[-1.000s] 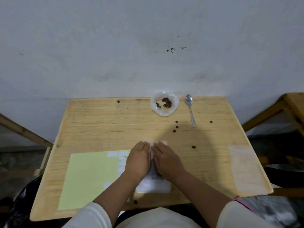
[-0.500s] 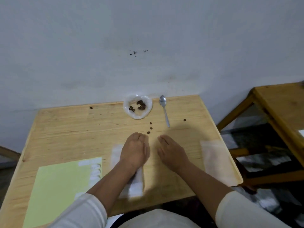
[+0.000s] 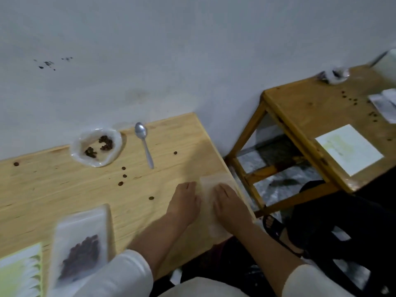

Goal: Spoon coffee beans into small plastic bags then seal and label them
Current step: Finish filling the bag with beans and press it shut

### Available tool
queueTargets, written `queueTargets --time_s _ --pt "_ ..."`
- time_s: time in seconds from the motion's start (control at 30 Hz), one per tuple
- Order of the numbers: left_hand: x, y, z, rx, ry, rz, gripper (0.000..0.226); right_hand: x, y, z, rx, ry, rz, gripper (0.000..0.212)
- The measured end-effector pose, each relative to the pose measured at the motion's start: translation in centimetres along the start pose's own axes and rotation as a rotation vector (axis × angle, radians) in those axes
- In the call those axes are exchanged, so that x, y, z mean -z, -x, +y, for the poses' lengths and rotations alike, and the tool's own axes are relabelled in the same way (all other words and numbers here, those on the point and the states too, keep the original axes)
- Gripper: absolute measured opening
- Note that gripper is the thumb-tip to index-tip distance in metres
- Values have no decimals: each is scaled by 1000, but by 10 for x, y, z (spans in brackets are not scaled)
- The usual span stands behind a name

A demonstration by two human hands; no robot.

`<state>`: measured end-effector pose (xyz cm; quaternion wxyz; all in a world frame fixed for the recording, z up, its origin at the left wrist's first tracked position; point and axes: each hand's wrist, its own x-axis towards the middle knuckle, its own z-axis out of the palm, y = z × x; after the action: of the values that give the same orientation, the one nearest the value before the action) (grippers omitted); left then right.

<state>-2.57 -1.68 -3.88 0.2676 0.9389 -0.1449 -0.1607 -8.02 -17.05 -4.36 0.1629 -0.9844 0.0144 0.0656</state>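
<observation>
Your hands have left the filled bag, which now lies flat at the near left of the table, just beside the label sheet, with beans showing dark inside it. Both hands have moved to the stack of empty bags at the table's right edge. Your left hand and right hand press there palm-down, fingers straight and close together, holding nothing. Judged from this, 1 bag is done and you are taking the next. The spoon and the bean supply wait at the far edge; 7 loose beans lie scattered.
</observation>
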Motion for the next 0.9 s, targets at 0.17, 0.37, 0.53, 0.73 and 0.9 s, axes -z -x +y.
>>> queueTargets --time_s 0.17,0.37,0.53,0.73,0.9 --pt "-15 -23 19 31 66 42 54 -2 -2 10 -23 -64 36 46" --pt "-10 -37 34 166 294 150 42 5 1 16 53 -68 21 48" --pt "-4 -37 30 209 404 186 20 14 -7 20 85 -154 -44 66" --pt "36 -24 20 198 569 237 22 49 -41 -3 120 -162 174 52" --pt "93 -14 5 136 621 391 18 82 -76 -51 207 -267 183 34"
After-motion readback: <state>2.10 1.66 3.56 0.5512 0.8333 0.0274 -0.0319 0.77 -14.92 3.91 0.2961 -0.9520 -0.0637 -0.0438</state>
